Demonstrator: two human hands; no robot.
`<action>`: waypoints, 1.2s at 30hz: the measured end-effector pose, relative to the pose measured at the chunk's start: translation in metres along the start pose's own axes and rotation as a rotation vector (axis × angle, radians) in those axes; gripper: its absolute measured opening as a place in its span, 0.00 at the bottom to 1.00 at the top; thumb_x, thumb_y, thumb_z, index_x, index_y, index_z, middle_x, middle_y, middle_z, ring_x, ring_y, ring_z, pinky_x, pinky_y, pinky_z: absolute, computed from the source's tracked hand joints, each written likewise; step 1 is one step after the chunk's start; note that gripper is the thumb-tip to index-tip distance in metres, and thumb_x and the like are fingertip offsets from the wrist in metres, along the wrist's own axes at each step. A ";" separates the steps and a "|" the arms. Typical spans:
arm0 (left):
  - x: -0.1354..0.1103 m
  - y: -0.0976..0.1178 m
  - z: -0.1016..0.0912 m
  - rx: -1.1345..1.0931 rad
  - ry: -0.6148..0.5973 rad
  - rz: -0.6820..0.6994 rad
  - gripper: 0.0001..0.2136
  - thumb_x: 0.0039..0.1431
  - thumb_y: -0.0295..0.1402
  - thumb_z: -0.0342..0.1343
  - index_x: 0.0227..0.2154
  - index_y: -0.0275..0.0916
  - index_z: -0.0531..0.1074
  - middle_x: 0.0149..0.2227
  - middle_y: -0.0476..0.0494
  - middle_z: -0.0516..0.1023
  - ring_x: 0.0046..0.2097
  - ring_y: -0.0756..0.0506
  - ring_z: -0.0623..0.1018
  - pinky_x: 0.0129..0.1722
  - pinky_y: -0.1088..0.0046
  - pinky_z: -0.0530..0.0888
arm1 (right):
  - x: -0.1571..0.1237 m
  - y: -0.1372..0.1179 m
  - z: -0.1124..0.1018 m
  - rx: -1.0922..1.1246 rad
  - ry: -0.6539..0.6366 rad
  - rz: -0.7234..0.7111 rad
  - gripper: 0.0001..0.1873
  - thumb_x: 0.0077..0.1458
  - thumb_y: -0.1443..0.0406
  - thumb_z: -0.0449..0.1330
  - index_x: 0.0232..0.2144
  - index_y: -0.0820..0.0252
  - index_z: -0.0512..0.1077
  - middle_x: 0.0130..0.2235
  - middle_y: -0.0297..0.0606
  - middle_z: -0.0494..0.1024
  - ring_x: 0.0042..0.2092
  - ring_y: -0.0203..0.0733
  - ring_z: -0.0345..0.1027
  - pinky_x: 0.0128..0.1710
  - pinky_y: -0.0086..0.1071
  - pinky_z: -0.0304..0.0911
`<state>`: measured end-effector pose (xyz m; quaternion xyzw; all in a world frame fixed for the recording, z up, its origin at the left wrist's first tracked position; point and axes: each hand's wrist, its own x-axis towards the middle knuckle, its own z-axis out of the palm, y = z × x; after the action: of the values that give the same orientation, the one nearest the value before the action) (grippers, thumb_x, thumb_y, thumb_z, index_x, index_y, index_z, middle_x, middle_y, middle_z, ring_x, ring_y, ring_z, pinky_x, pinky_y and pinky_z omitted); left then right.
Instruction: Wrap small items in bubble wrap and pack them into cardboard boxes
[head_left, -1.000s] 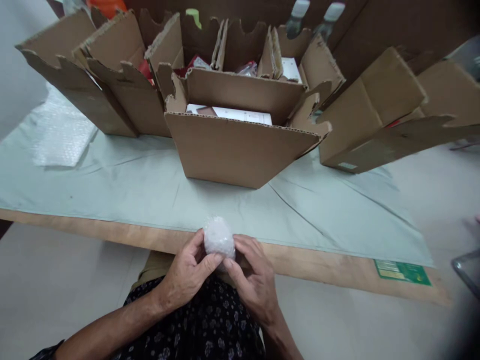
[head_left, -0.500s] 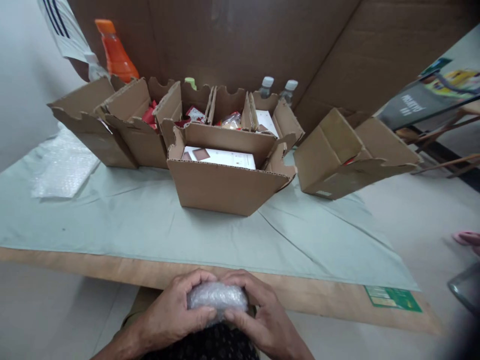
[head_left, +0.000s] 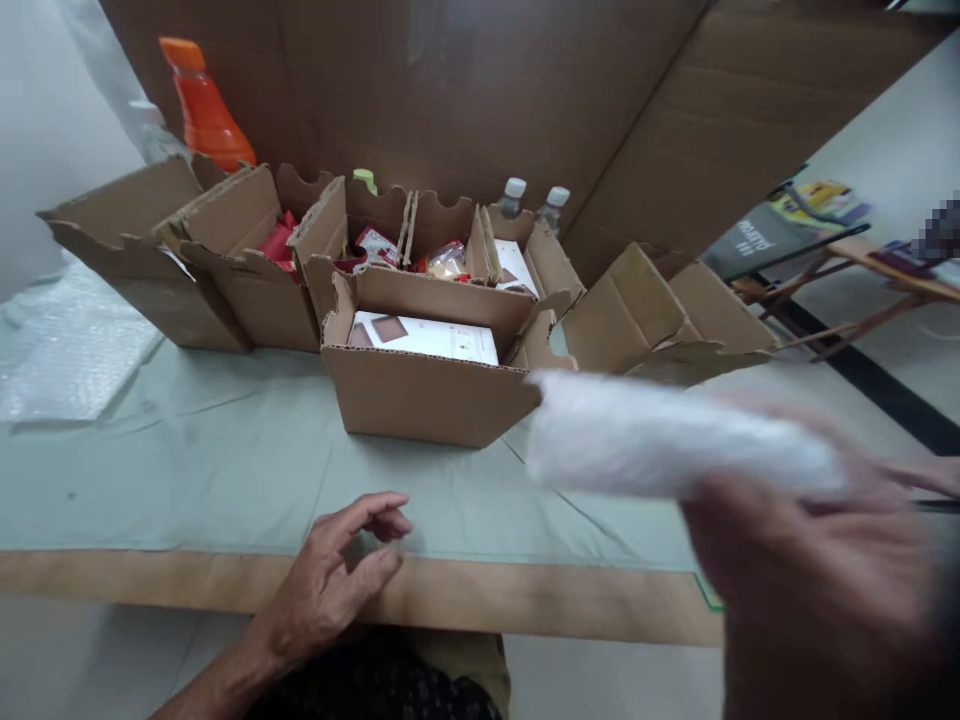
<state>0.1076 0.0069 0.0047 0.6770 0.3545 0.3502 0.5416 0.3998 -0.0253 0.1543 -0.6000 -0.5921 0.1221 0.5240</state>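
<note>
1. The front carton (head_left: 427, 405), taken as landmark, stands upright and open-topped on the cloth (head_left: 247, 460) spread over the desk (head_left: 525, 608). A white box (head_left: 439, 341) sits inside it below the rim; the carton's walls presumably keep it from sliding.

2. Behind the front carton, further cartons (head_left: 206, 290) stand side by side, tops open, perhaps so that the contents can be seen and reached from above. Well to the left of the front carton, bubble wrap (head_left: 82, 345) lies flat on the cloth, apparently as padding material kept aside.

3. Right hand (head_left: 817, 560): to the right of the front carton and nearer the person, closed round one end of a white bundle (head_left: 607, 435). Motion blur hides the exact finger placement. Held by that end, the bundle leaves its other end free, a grip that would suit carrying at arm's length.

4. Left hand (head_left: 330, 575): just in front of the front carton, near the desk's edge, fingers loosely curled, thumb apart, nothing held. The right hand evidently bears the bundle alone.

5. The bundle extends from the right hand towards the front carton, roughly level, its free end overlapping the carton's right corner in this view; whether the two touch cannot be told.
</note>
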 end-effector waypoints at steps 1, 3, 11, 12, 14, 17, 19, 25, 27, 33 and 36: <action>0.002 -0.005 0.002 0.085 0.045 0.045 0.17 0.65 0.35 0.58 0.55 0.45 0.74 0.44 0.43 0.84 0.44 0.45 0.83 0.47 0.69 0.79 | 0.019 -0.005 -0.003 -0.017 0.142 -0.105 0.15 0.60 0.55 0.67 0.50 0.40 0.77 0.45 0.37 0.80 0.41 0.45 0.75 0.38 0.41 0.73; 0.004 -0.014 0.008 0.210 0.087 0.156 0.14 0.63 0.31 0.59 0.52 0.44 0.75 0.41 0.44 0.84 0.42 0.46 0.84 0.43 0.71 0.80 | 0.055 -0.009 -0.003 -0.118 0.225 -0.265 0.15 0.53 0.57 0.71 0.44 0.48 0.80 0.41 0.37 0.81 0.39 0.45 0.73 0.37 0.41 0.70; 0.007 -0.019 0.017 0.341 0.105 0.360 0.10 0.63 0.25 0.56 0.46 0.40 0.75 0.38 0.44 0.83 0.39 0.46 0.83 0.39 0.71 0.81 | 0.142 -0.005 0.029 -1.042 -0.537 -0.156 0.12 0.51 0.60 0.65 0.38 0.54 0.82 0.30 0.37 0.80 0.37 0.48 0.73 0.38 0.38 0.64; 0.007 -0.018 0.017 0.341 0.104 0.364 0.10 0.63 0.25 0.56 0.46 0.40 0.75 0.38 0.44 0.83 0.38 0.46 0.83 0.39 0.71 0.81 | 0.146 -0.010 0.036 -1.106 -0.578 -0.198 0.11 0.50 0.61 0.65 0.38 0.54 0.82 0.30 0.38 0.80 0.40 0.50 0.74 0.40 0.39 0.64; 0.008 -0.018 0.016 0.345 0.102 0.363 0.10 0.63 0.25 0.56 0.46 0.40 0.75 0.38 0.43 0.84 0.38 0.46 0.83 0.39 0.70 0.81 | 0.150 -0.021 0.052 -1.211 -0.654 -0.225 0.10 0.51 0.63 0.64 0.36 0.56 0.83 0.32 0.41 0.81 0.42 0.53 0.75 0.42 0.41 0.64; 0.008 -0.018 0.016 0.346 0.100 0.346 0.09 0.63 0.26 0.56 0.45 0.40 0.75 0.38 0.43 0.84 0.38 0.46 0.83 0.38 0.70 0.81 | 0.150 -0.028 0.072 -1.335 -0.771 -0.136 0.09 0.54 0.66 0.61 0.36 0.61 0.82 0.35 0.47 0.83 0.42 0.55 0.76 0.39 0.40 0.64; 0.008 -0.018 0.017 0.339 0.100 0.347 0.09 0.64 0.25 0.55 0.45 0.40 0.75 0.38 0.43 0.84 0.38 0.46 0.83 0.38 0.70 0.81 | 0.149 -0.025 0.077 -1.354 -0.845 -0.103 0.10 0.55 0.66 0.61 0.36 0.61 0.82 0.38 0.48 0.84 0.41 0.53 0.77 0.36 0.38 0.64; 0.009 -0.018 0.016 0.340 0.091 0.361 0.10 0.64 0.25 0.55 0.46 0.40 0.75 0.38 0.43 0.84 0.39 0.46 0.83 0.38 0.70 0.81 | 0.148 -0.014 0.064 -1.256 -0.956 -0.186 0.15 0.54 0.66 0.61 0.44 0.57 0.79 0.41 0.42 0.85 0.39 0.48 0.77 0.34 0.35 0.63; 0.010 -0.018 0.016 0.347 0.086 0.356 0.10 0.65 0.26 0.55 0.46 0.41 0.76 0.39 0.43 0.84 0.39 0.45 0.83 0.38 0.70 0.81 | 0.148 -0.015 0.064 -1.273 -0.975 -0.162 0.12 0.55 0.68 0.60 0.40 0.58 0.80 0.38 0.42 0.84 0.38 0.48 0.77 0.35 0.36 0.63; 0.010 -0.020 0.017 0.357 0.097 0.366 0.09 0.65 0.25 0.54 0.45 0.40 0.76 0.38 0.43 0.84 0.39 0.46 0.83 0.39 0.71 0.81 | 0.151 -0.018 0.083 -1.312 -0.976 -0.083 0.09 0.56 0.69 0.61 0.36 0.62 0.81 0.37 0.48 0.84 0.42 0.52 0.77 0.39 0.38 0.64; 0.010 -0.020 0.017 0.359 0.094 0.365 0.09 0.65 0.26 0.54 0.44 0.40 0.76 0.38 0.42 0.84 0.39 0.46 0.84 0.38 0.70 0.81 | 0.150 -0.022 0.086 -1.314 -0.992 -0.073 0.10 0.57 0.69 0.61 0.38 0.63 0.82 0.38 0.49 0.84 0.43 0.52 0.77 0.40 0.38 0.65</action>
<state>0.1253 0.0108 -0.0171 0.7982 0.3075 0.4046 0.3234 0.3618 0.1365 0.2065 -0.6410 -0.7246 -0.0156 -0.2526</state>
